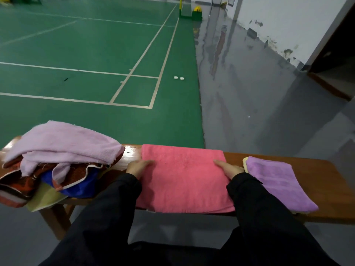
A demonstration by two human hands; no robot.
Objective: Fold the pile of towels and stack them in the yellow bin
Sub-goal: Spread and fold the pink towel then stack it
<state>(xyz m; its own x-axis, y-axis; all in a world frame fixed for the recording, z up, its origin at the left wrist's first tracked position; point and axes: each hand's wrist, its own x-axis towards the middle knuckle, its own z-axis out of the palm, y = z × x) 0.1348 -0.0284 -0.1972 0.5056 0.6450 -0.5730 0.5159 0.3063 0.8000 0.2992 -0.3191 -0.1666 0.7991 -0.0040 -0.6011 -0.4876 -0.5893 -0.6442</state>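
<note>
A folded pink towel (183,179) lies flat across the middle of the wooden bench (318,169). My left hand (137,167) rests on the towel's left edge with its fingers laid flat. My right hand (229,167) lies flat on the right edge. A loose pile of towels (57,162) sits at the bench's left end, a lilac one on top of red, blue and yellow ones. To the right lies a folded purple towel (278,183) on top of a pale yellow one (244,162). No yellow bin is in view.
Beyond the bench are a green court floor (86,54) with white lines and a grey floor (249,93). Two small white objects (178,78) lie on the green floor. A white wall (288,25) and a doorway stand at the right.
</note>
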